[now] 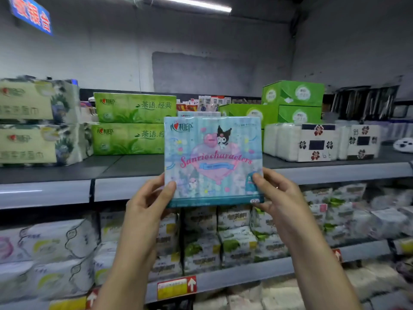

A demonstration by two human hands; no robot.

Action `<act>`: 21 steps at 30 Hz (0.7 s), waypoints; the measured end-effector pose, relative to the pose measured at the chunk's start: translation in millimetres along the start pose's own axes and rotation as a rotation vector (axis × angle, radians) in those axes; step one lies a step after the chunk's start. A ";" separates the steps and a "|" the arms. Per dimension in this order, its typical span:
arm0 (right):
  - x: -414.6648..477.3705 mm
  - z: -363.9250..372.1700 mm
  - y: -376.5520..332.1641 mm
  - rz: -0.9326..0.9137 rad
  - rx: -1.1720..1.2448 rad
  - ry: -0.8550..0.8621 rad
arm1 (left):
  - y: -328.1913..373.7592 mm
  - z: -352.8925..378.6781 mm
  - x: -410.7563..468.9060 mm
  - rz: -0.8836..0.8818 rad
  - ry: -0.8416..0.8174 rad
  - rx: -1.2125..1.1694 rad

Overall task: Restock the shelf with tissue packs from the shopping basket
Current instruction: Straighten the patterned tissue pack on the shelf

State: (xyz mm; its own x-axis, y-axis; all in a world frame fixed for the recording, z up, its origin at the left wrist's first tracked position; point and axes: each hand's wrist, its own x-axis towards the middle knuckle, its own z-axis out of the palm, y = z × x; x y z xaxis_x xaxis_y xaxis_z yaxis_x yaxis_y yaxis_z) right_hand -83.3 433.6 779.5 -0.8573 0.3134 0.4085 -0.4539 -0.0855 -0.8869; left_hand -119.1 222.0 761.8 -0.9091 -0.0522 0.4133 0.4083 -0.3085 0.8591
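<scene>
Placing step: left hand and right hand pinch the blue pack upright before the top shelf. Next, I'd say, push it far into the gap between green packs and white packs.

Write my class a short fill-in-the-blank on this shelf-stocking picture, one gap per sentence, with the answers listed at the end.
1. The big heart printed on the pale blue plastic-wrapped tissue pack is ____ in colour.
2. The left hand and the right hand grip that pack at its two ____ corners.
3. The bright green plastic-wrapped tissue packs sit stacked ____ high on the grey metal shelf.
Answers: pink; bottom; two.
</scene>
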 end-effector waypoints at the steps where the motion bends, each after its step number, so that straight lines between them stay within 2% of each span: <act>1: 6.4 2.0 -1.8 -0.013 0.006 -0.007 | 3.4 0.8 6.7 0.025 0.001 0.018; 9: 85.2 9.7 -2.5 -0.066 0.028 -0.061 | 17.7 18.1 69.1 0.127 0.006 0.099; 14: 129.1 8.7 -2.1 -0.108 0.003 -0.124 | 25.9 28.4 107.9 0.161 -0.019 0.243; 21: 180.5 9.7 -1.1 -0.136 -0.250 -0.235 | 23.9 43.7 147.9 0.156 -0.040 0.321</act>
State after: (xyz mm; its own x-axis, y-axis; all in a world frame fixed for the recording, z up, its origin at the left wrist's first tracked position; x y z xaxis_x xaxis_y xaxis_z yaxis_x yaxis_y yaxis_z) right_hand -239.8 481.1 856.3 -0.8389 0.0778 0.5387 -0.5188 0.1846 -0.8347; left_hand -240.2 248.4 856.7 -0.8326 -0.0360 0.5527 0.5526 0.0144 0.8333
